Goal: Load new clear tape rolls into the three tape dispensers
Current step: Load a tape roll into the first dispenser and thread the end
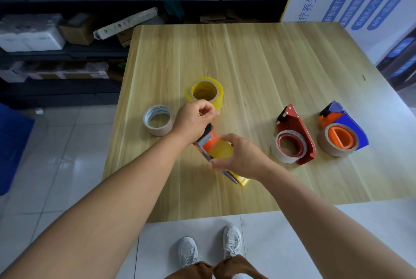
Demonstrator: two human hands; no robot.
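An orange tape dispenser (208, 142) with a yellowish clear roll (221, 151) in it lies near the table's front middle. My right hand (238, 157) grips the roll and dispenser body. My left hand (195, 118) is at the dispenser's far end, fingers curled and pinching something small, probably the tape end. A loose yellow clear roll (204, 91) stands just behind my left hand. A thin tan roll (158, 120) lies to the left. To the right lie a red dispenser (295, 134) and a blue-orange dispenser (342, 130), each holding a tan roll.
The wooden table (258, 58) has bare surface at the back and right. Dark shelves with boxes (76, 31) stand beyond its left edge. A white printed board (351, 1) leans at the back right. My shoes (209, 249) stand on the tiled floor below.
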